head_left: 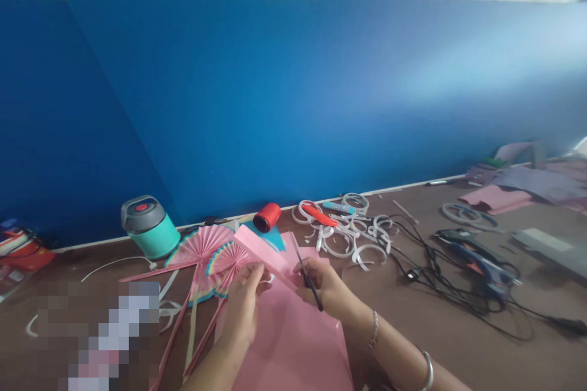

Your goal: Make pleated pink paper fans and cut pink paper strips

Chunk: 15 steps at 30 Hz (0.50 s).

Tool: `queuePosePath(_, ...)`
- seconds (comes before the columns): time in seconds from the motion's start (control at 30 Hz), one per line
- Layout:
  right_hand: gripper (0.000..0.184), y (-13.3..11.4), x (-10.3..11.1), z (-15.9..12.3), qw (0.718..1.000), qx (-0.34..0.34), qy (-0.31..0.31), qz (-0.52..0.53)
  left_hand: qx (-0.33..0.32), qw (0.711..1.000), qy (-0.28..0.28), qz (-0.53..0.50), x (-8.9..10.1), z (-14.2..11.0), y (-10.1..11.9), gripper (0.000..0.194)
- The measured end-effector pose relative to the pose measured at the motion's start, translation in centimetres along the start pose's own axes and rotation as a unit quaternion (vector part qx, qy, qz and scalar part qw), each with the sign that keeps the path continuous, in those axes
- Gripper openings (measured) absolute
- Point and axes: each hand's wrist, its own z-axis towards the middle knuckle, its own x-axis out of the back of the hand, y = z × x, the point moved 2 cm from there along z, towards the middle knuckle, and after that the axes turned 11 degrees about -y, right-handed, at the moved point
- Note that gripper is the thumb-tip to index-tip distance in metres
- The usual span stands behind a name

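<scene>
A folded strip of pink paper slants across the space between my hands. My left hand pinches its near edge between thumb and fingers. Dark-handled scissors are gripped in my right hand, blades pointing up and away, close to the strip's right end; whether they touch the strip I cannot tell. Below both hands lie larger pink paper sheets. Just left of the strip, pleated pink paper fans with blue and yellow edging rest on the table, some on long thin sticks.
Behind the strip lies a red spool. White ribbon loops and a red-handled tool are to its right. A turquoise container stands at left. Black cables and a blue glue gun occupy the right. A blue panel borders the table.
</scene>
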Motion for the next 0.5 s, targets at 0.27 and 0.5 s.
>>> queuePosePath(0.27, 0.031, -0.2, 0.4, -0.3, 0.993, -0.071, -0.095, -0.019, -0.026, 0.999, 0.02, 0.011, 0.9, 0.8, 0.1, 0.025)
queuePosePath(0.5, 0.031, 0.4, 1.2, -1.0, 0.963, -0.145, -0.221, -0.047, 0.02, 0.984, 0.061, -0.164, 1.1, 1.4, 0.6, 0.012)
